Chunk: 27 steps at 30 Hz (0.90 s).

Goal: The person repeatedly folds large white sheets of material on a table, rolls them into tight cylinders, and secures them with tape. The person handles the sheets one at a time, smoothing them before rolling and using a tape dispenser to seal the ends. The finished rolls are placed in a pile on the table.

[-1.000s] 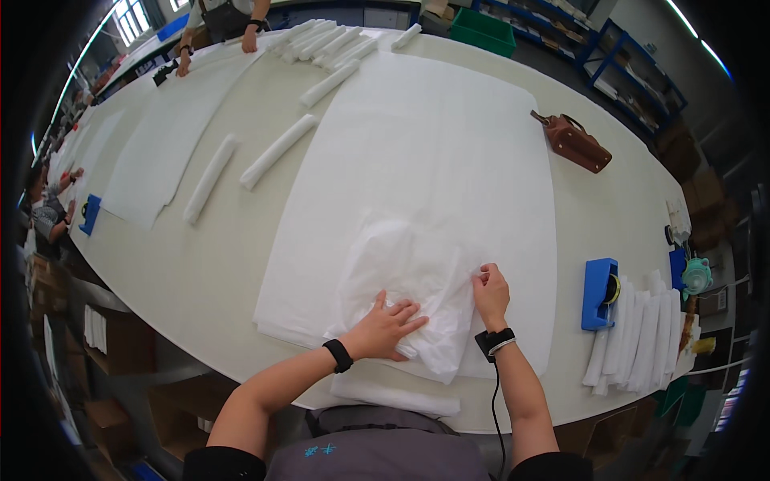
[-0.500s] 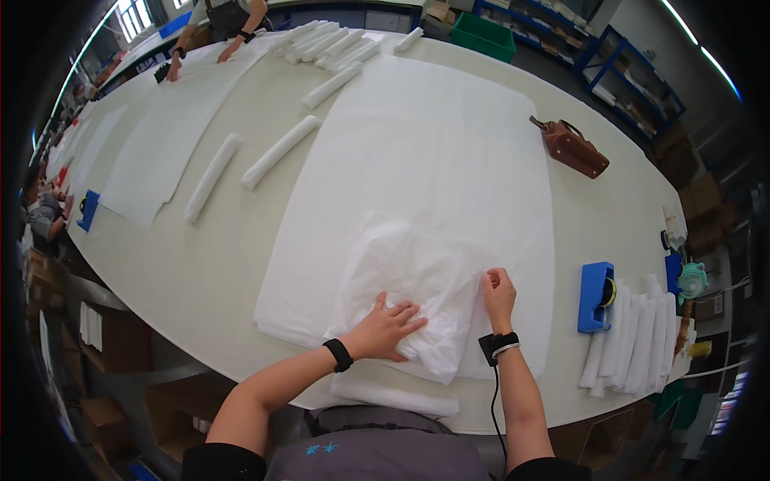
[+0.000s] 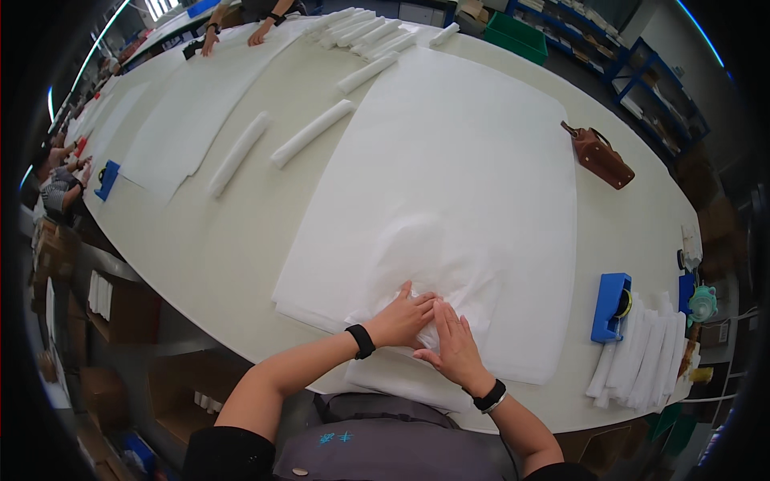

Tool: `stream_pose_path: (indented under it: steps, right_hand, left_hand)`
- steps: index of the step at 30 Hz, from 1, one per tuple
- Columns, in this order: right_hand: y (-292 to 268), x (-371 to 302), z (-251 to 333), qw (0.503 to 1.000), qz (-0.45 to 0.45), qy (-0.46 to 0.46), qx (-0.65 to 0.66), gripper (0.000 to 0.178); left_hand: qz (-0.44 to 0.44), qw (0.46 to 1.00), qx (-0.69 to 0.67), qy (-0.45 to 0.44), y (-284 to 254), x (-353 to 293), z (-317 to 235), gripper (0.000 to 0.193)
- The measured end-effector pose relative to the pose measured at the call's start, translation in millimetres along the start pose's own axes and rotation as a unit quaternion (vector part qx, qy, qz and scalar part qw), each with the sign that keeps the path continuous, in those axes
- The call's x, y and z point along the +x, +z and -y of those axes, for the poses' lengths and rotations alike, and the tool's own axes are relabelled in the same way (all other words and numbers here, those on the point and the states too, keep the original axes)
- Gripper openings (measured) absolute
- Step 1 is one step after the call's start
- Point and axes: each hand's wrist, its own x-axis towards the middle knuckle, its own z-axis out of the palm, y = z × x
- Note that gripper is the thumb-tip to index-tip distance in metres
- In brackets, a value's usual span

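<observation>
A crumpled, thin white sheet (image 3: 411, 250) lies near me on a stack of large flat white sheets (image 3: 473, 144); whether it is film or tissue I cannot tell. My left hand (image 3: 403, 319) rests on its near part, fingers lying out over it. Beside it, my right hand (image 3: 457, 346) presses on the same sheet with fingers stretched out, its fingertips meeting those of the left. Some of the sheet under both palms is hidden. Between the stack and my body lies a white roll (image 3: 401, 381) along the table's edge.
Two white rolls (image 3: 241, 154) lie left of the stack, and several more (image 3: 369, 36) at the far side. A brown bag (image 3: 600, 158) sits right. A blue tape dispenser (image 3: 611, 307) stands by bundled white rolls (image 3: 642, 353). Another person's hands (image 3: 261, 32) work far left.
My right hand has come left and down onto the crumpled sheet, beside my left hand. The sheet's near right part is now gathered in under the hands. The view has shifted slightly.
</observation>
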Motion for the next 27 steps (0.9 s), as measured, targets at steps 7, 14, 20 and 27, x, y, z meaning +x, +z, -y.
stream_pose_path:
  steps: [7,14,20,27]
  right_hand:
    - [64.5,-18.7,-3.2,0.992,-0.111,0.047,-0.023,0.1]
    - [58.3,-10.7,-9.1,0.992,-0.112,0.045,-0.031,0.062]
    - [49.4,-1.3,-14.1,0.997,-0.04,0.054,-0.034,0.057]
    - [44.3,9.3,28.8,0.997,-0.07,0.031,-0.033,0.066]
  left_hand:
    - [-0.006,0.996,-0.083,-0.034,3.7,-2.4,-0.4,0.105]
    - [0.008,0.991,-0.132,0.01,-17.2,-20.9,17.4,0.109]
    - [-0.011,0.999,-0.001,0.04,-6.4,-45.1,27.6,0.074]
    - [-0.013,0.997,-0.072,0.015,4.5,-33.0,35.1,0.05]
